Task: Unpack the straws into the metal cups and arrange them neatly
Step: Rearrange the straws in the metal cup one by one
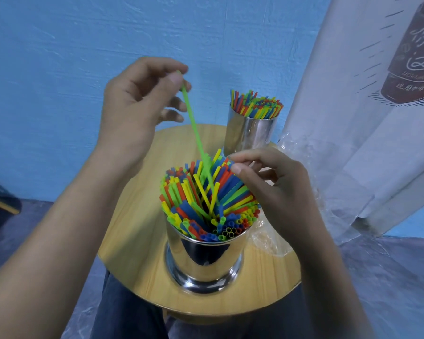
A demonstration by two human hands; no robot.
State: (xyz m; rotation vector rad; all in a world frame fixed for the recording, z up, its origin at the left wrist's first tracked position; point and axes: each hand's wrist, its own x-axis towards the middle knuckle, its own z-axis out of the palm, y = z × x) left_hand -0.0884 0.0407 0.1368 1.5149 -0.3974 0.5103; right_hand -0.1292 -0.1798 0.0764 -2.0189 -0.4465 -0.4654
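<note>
The left hand is up above the near metal cup, thumb and forefinger pinching the top end of one green straw; its other fingers are loosely curled. That straw slants down from the pinch into the messy, fanned-out straws sitting below and between the two hands. The right hand is at the far right edge of that bunch, fingers curled, thumb and forefinger close together at the straw tips; can't tell if it's actually got hold of one. Just beyond the right hand stands the far metal cup, its load packed upright and pretty tidy. Both cups are on a round wooden table; a crumpled clear plastic wrapper lies under the right wrist. Off to the right of the right hand hangs a white curtain with a printed bottle and Chinese writing; too cut off and blurry to read.
</note>
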